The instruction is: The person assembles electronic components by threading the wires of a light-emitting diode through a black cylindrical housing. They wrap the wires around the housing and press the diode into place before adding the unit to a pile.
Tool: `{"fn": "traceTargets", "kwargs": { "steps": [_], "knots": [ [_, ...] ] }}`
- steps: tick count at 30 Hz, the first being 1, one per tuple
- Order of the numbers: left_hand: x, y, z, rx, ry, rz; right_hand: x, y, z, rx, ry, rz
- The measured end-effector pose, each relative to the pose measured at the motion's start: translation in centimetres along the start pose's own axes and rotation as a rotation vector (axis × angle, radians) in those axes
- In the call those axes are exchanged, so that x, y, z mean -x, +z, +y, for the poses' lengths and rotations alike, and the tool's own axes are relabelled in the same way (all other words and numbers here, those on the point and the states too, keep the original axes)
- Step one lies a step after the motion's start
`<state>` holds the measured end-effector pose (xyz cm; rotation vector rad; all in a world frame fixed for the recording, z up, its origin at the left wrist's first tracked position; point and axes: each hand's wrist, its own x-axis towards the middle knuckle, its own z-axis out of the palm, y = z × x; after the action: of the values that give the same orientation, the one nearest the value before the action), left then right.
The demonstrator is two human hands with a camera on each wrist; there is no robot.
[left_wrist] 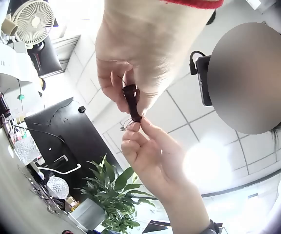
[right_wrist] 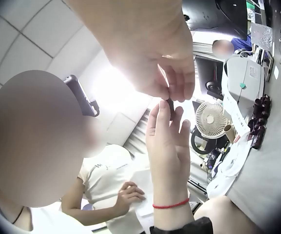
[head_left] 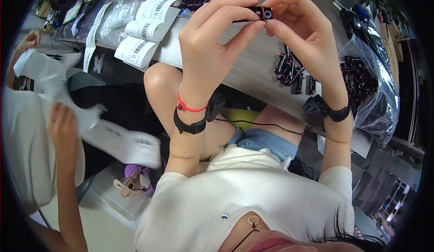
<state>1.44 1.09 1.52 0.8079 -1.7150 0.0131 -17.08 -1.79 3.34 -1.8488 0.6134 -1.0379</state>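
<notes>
A small black cylindrical part (head_left: pixel 267 14) with a round, lens-like end and a thin red band is held up above the table. My left hand (head_left: pixel 203 44), wearing a red cord bracelet, pinches its body between thumb and fingers. From the other side my right hand (head_left: pixel 309 35) pinches it near the round end with thumb and fingertips. The left wrist view shows the dark part (left_wrist: pixel 132 101) lengthwise, fingertips of both hands meeting at its lower end beside a thin wire loop. In the right wrist view fingers hide most of it.
Similar black parts (head_left: pixel 289 69) lie piled on the table (head_left: pixel 239 66), and more fill a clear plastic bag (head_left: pixel 361 80) at right. Barcode label sheets (head_left: pixel 138 51) hang over the left edge. At far left another person's hand (head_left: pixel 63 127) handles a white paper strip (head_left: pixel 115 139).
</notes>
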Motion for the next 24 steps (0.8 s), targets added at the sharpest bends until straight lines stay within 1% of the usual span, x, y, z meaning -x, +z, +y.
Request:
{"fn": "traceTargets", "kwargs": {
  "steps": [1,4,5,8,9,12,13,16,21,24],
  "knots": [
    [0.0,0.1,0.1,0.0,0.0,-0.001,0.0,0.2,0.0,0.0,0.0,0.0],
    [0.1,0.2,0.3,0.119,-0.247,-0.016,-0.2,1.0,-0.1,0.195,-0.085,0.048],
    [0.1,0.1,0.4,0.118,-0.248,-0.015,-0.3,1.2,-0.2,0.194,-0.085,0.046],
    [0.2,-0.3,1.0,0.162,-0.536,-0.053,-0.6,1.6,-0.8,0.632,-0.286,-0.002],
    [0.3,-0.2,0.8,0.162,-0.536,-0.053,-0.6,1.7,-0.7,0.632,-0.286,-0.002],
    [0.8,0.3,-0.2,0.251,-0.555,0.009,-0.8,2.0,0.0,0.63,-0.337,0.103],
    [0.8,0.2,-0.3,0.25,-0.556,0.012,-0.8,1.9,0.2,0.629,-0.338,0.1],
    [0.9,-0.1,-0.3,0.265,-0.61,-0.025,-0.5,1.1,0.9,0.593,-0.358,0.012],
    [0.7,-0.3,-0.3,0.24,-0.557,-0.019,-0.7,1.3,0.9,0.537,-0.365,0.034],
    [0.4,-0.1,0.8,-0.018,-0.484,-0.042,-0.9,1.6,-0.1,0.652,-0.422,0.051]
  ]
}}
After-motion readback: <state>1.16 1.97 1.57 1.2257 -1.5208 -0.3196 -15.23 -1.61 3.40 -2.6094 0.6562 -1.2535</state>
